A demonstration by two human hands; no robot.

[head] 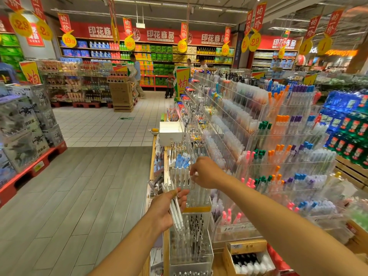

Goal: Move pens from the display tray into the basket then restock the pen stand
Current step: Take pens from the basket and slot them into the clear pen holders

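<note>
While both arms reach over the aisle edge of the stationery counter, the left hand [166,208] grips a bundle of white pens [175,208], fingers curled round the barrels.

And there's the right hand [206,173], just above and beside it, fingertips pinched together on the top of a white pen standing in the clear acrylic pen stand [196,198] — thumb and forefinger closed tight, the other fingers tucked under! The bundle slants across the left palm, tips fanning up toward the stand's near rim, almost touching it. A second clear holder [191,244] of dark-tipped pens sits directly below, hard against the counter's wooden edge [166,253]. Tiered acrylic racks [278,156] crowd the right side, so the only open room is the grey plank floor [79,196] to the left, wide and free up to the red pallet [29,172] of boxed goods.
</note>
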